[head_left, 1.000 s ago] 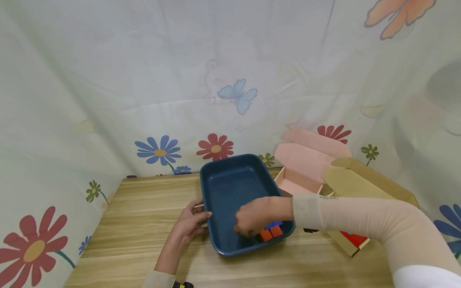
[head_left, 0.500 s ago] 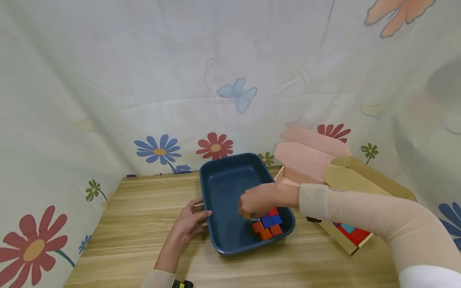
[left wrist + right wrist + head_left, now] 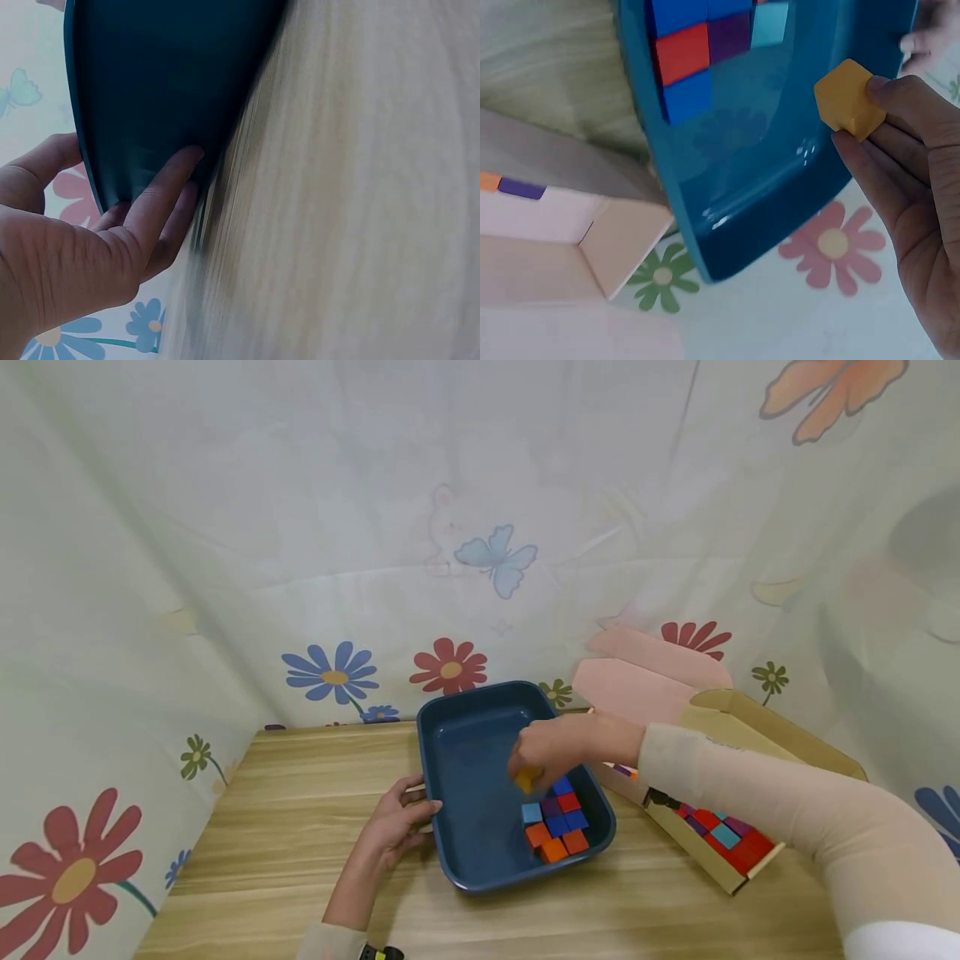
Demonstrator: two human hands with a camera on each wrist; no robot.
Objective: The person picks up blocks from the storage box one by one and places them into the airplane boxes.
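Note:
My right hand (image 3: 551, 752) pinches a yellow-orange cube (image 3: 847, 99) between thumb and fingers, above the dark blue tray (image 3: 472, 752). Several cubes sit together in the tray's near right part, among them a light blue cube (image 3: 532, 814), a red cube (image 3: 568, 802) and an orange cube (image 3: 553, 850). With its thumb at the rim and its fingers against the outer wall, my left hand (image 3: 401, 820) grips the tray's left side. In the left wrist view the fingers (image 3: 154, 202) lie along that wall.
Right of the tray an open tan box (image 3: 693, 852) holds several red, teal and purple cubes. Behind it stands an open pink box (image 3: 633, 689), partly hidden by my right arm, with a few cubes showing. A patterned curtain (image 3: 337, 568) hangs behind the wooden table (image 3: 300, 843).
My right hand has risen from low in the tray and moved back and right, now with the yellow-orange cube visible. More cubes in the tray are uncovered. The left hand stays put.

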